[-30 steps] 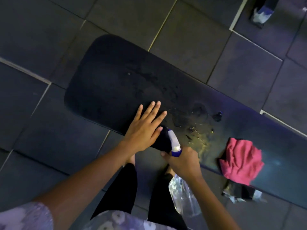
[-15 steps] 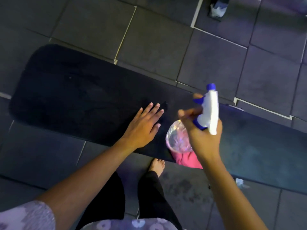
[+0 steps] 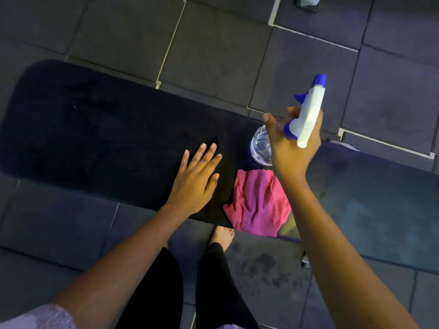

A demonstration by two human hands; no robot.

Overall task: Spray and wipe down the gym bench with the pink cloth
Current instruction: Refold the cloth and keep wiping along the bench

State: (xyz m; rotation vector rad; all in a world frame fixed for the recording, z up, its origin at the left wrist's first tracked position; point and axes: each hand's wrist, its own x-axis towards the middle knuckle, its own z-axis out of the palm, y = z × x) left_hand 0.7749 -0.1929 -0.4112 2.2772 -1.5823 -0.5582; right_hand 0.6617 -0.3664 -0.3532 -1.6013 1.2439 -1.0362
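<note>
A long black padded gym bench (image 3: pixel 95 138) runs across the view from left to right. My left hand (image 3: pixel 194 181) lies flat on its pad near the front edge, fingers apart and holding nothing. To its right the pink cloth (image 3: pixel 256 205) sits crumpled on the bench's front edge. Above the bench, my right hand (image 3: pixel 292 148) grips a clear spray bottle (image 3: pixel 308 115) with a white and blue trigger head, nozzle pointing away from me. The bottle's clear body shows just left of the palm.
Dark rubber floor tiles (image 3: pixel 213 43) with pale seams surround the bench. My bare foot (image 3: pixel 221 236) and black trouser legs stand just in front of it. A small dark and white object (image 3: pixel 306 2) lies on the floor at the top edge.
My right hand has lifted the spray bottle from below the bench edge to above the pad, nozzle now pointing away. The view has shifted right along the bench. My left hand stays flat.
</note>
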